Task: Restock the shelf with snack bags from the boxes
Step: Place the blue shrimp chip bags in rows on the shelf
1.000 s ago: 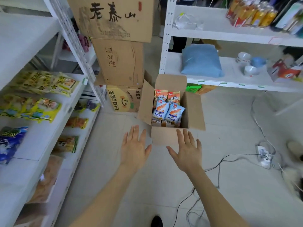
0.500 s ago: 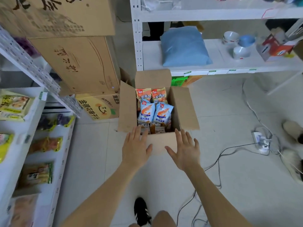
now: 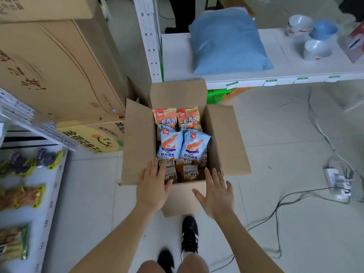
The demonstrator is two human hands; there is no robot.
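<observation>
Reaching hands: both were held out, palms down, over the near edge of the open box (image 3: 178, 200) on the floor.
Left shelf: the white shelf (image 3: 49, 194) at the left edge carried yellow-edged snack packets (image 3: 21, 196) lying flat (their print too blurred to read).
Stacked cartons: large brown cartons (image 3: 59, 71) stood behind the shelf, on top of a yellow carton (image 3: 90, 137) with a smiling face.
Left hand: the left hand (image 3: 152, 186) was spread flat, fingers apart, holding nothing; its fingertips lay over the box's near-left corner, just at the brown bags.
Snack bags: two orange bags (image 3: 176, 119) stood at the far end of the box, two blue bags (image 3: 182, 145) with a prawn picture leaned in front of them, and brown bags (image 3: 189, 172) filled the near end.
Right hand: the right hand (image 3: 215, 194) was also open and splayed, empty, over the near-right rim (whether it touched the cardboard cannot be told).
Feet: a black shoe (image 3: 189, 233) stood just short of the box.
Right side: a blue cushion (image 3: 228, 40) and bowls (image 3: 313, 34) rested on a low white rack (image 3: 216, 75); a power strip (image 3: 336, 183) and cables lay on the floor.
</observation>
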